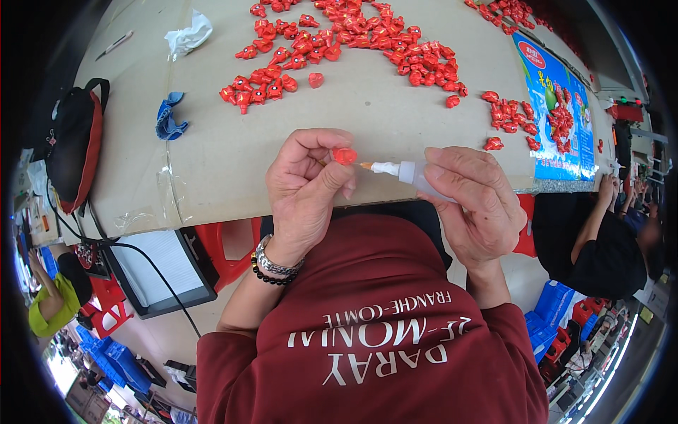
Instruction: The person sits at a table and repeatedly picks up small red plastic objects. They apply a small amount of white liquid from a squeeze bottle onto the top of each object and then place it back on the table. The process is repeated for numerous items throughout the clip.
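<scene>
Across the beige tabletop, piles of small red pieces are lying toward the far side. With my right hand I am gripping a whitish bottle, and its narrow tip is pointing toward the single red piece that my left hand is pinching between thumb and fingers.

Small red piece, held; whitish bottle held sideways, tip near piece.

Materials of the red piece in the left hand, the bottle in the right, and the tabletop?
Red piece: probably molded plastic, fairly glossy, with bright highlights. Bottle: likely plastic, satin, milky-looking walls. Tabletop: matte, perhaps cardboard or board, dull greyish-tan; can't tell which.
</scene>
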The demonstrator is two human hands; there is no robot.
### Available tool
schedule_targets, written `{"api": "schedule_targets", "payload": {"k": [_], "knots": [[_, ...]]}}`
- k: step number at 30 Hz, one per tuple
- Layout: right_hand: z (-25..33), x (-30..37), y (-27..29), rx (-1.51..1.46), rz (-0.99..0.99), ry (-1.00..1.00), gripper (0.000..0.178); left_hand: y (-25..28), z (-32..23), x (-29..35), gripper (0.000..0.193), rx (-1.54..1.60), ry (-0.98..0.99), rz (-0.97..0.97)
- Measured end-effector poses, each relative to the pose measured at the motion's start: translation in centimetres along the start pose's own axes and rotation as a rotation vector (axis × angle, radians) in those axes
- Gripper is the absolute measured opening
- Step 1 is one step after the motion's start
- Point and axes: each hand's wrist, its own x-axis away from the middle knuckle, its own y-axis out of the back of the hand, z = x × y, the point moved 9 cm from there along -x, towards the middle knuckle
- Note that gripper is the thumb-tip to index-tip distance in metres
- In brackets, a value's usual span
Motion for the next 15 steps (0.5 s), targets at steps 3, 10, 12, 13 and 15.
{"api": "schedule_targets", "payload": {"k": [3,10,12,13,15], "knots": [[-0.08,0.01,0.24,0.008,-0.011,-0.013,0.03,-0.08,-0.1,0.01,0.022,-0.006,-0.005,0.003],[-0.22,-0.02,0.33,0.033,-0.026,-0.035,0.029,0.0,-0.02,-0.01,0.022,-0.024,0.004,-0.006],[-0.16,-0.06,0.28,0.038,-0.016,-0.037,0.029,0.08,0.01,0.0,0.022,-0.028,-0.004,-0.004],[-0.14,-0.07,0.29,0.043,-0.012,-0.038,0.029,0.06,0.02,0.0,0.022,-0.029,-0.007,-0.002],[-0.23,0.06,0.29,0.054,-0.009,-0.026,0.029,-0.04,0.01,0.01,0.022,-0.031,-0.003,0.0]]}}
